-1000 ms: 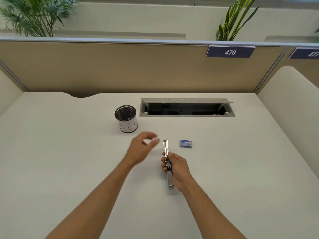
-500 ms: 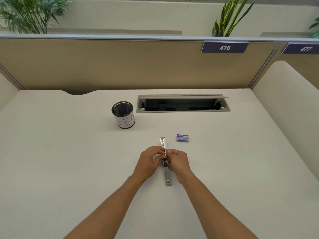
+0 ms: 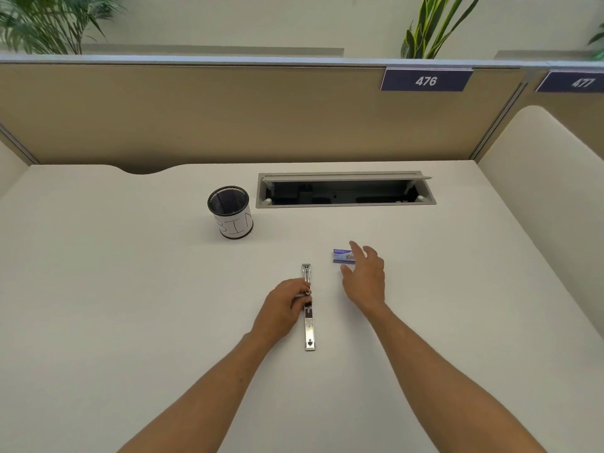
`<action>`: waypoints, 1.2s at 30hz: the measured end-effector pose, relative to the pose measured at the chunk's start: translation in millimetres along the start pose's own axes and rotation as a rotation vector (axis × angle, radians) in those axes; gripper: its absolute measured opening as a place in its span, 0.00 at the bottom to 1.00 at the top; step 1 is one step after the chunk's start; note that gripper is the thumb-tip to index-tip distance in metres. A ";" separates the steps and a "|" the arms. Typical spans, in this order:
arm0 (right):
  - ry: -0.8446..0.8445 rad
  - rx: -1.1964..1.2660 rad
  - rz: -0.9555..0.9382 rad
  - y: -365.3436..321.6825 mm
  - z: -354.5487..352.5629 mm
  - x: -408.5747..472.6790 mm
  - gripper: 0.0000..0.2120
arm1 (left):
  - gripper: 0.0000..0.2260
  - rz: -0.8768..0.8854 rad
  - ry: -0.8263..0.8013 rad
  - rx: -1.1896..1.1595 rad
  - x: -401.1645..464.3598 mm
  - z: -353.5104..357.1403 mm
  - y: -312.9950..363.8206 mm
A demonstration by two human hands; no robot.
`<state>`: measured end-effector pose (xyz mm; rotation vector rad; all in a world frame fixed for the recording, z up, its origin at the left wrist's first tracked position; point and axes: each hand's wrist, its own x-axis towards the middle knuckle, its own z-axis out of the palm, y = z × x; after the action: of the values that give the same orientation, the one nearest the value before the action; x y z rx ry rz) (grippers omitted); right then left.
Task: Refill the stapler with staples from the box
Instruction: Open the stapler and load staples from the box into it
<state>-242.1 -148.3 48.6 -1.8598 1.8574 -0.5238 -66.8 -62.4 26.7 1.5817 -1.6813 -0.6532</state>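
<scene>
A silver stapler [image 3: 308, 325] lies opened out flat and lengthwise on the white desk [image 3: 114, 289], its ends pointing away from me and toward me. My left hand [image 3: 287, 304] grips it at its middle from the left side. A small blue staple box [image 3: 341, 256] rests on the desk to the right of the stapler's far end. My right hand [image 3: 366, 277] hovers just beside and over the box with fingers spread, its fingertips covering the box's right end. I cannot tell whether it touches the box.
A black mesh cup [image 3: 230, 212] with a white "BIN" label stands behind and left of the stapler. An open cable tray [image 3: 344, 190] is recessed in the desk behind. Beige partitions close off the back and right side.
My right hand left the stapler and moved right and forward to the staple box. My left hand, which came in to the stapler, now holds its middle alone.
</scene>
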 end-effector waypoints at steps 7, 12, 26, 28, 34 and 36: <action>-0.038 -0.230 -0.135 3.0 5.0 13.0 0.16 | 0.10 -0.012 0.017 -0.013 -2.2 0.2 0.6; -0.022 -0.073 -0.161 3.0 2.4 3.1 0.18 | 0.18 -0.044 0.118 -0.054 -4.4 -6.3 7.0; -0.171 0.411 -0.275 -33.6 -19.6 -29.9 0.16 | 0.17 0.019 0.034 -0.005 25.6 -31.7 27.8; -0.171 0.487 -0.238 -32.5 -23.4 -33.4 0.17 | 0.16 0.012 0.038 -0.026 23.8 -32.2 29.8; -0.158 0.889 0.018 -32.7 -28.3 -46.5 0.11 | 0.15 -0.054 0.081 -0.172 20.6 -33.6 39.7; -0.153 1.000 0.083 -34.7 -28.0 -49.4 0.10 | 0.15 -0.056 0.080 -0.196 19.1 -32.9 42.8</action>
<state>-230.2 -100.9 93.8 -1.0937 1.1889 -1.0062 -67.0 -72.5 83.1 1.4993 -1.4725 -0.7497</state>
